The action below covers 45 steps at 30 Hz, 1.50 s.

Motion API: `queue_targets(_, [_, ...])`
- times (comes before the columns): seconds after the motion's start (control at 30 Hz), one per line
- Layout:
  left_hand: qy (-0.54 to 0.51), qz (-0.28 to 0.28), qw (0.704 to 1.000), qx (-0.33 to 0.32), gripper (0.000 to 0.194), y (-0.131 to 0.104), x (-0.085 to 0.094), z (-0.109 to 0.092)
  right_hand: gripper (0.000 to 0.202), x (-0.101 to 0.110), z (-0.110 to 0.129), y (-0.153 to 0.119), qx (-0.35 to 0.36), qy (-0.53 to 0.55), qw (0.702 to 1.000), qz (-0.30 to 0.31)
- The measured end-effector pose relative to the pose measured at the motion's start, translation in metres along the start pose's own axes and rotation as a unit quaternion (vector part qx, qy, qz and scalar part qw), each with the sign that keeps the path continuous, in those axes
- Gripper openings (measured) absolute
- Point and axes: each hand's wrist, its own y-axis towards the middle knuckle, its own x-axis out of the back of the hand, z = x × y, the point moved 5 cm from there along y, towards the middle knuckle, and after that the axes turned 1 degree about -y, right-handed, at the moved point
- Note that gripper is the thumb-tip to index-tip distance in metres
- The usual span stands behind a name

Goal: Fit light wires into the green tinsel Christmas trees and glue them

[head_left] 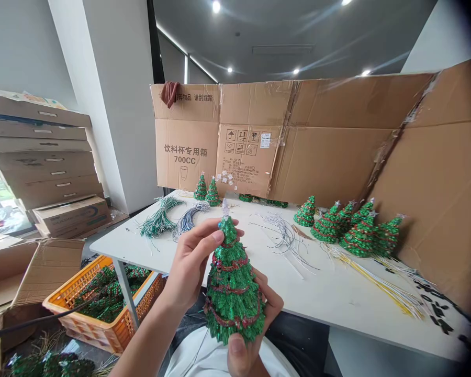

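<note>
A small green tinsel Christmas tree (235, 285) with red garland and a clear topper is held upright in front of me, over my lap. My left hand (194, 256) pinches it close to the top, thumb and fingers closed around the narrow upper tier. Low on its right side, my right hand (255, 335) wraps the base, the thumb in front and the fingers behind. Small coloured beads show near the left fingertips. The tree's back and the ends of several fingers are hidden.
Finished-looking trees (357, 230) stand at the table's right, two more at the back. Green wire bundles (159, 217), blue-white wires (190, 217) and loose white wires (286, 235) lie on the white table (314, 290). Cardboard (329, 162) walls the back. An orange crate (113, 335) sits lower left.
</note>
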Motion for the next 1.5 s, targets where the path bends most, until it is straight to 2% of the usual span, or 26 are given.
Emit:
queue_targets(0.13, [-0.030,-0.007,0.999,0.028,0.039,-0.0012,-0.0023,0.0039,0.066,-0.0007,0.0006,0.0005,0.009,-0.031,0.999,0.001])
queue_targets(0.43, [-0.008,-0.038,0.999,0.022,0.043,-0.0030,-0.0013,0.0041,0.064,-0.0034,0.0024,0.0011,0.019,-0.025,0.999,-0.007])
queue_targets(0.67, [0.003,-0.042,0.999,0.016,0.040,-0.0034,-0.0033,0.0022,0.066,-0.0008,-0.0009,-0.0007,0.011,0.007,1.000,-0.005])
queue_targets(0.97, [-0.009,-0.059,0.998,0.027,0.042,-0.0047,-0.0029,0.0031,0.068,-0.0004,-0.0024,-0.0017,-0.005,-0.035,0.999,0.009])
queue_targets(1.27, [-0.007,-0.066,0.998,0.021,0.040,-0.0059,-0.0028,0.0013,0.066,-0.0016,0.0013,0.0013,0.019,-0.033,0.999,0.006])
queue_targets(1.5, [-0.011,-0.073,0.997,0.029,0.037,-0.0052,0.0010,0.0054,0.065,-0.0002,0.0026,0.0035,0.029,-0.022,0.999,0.030])
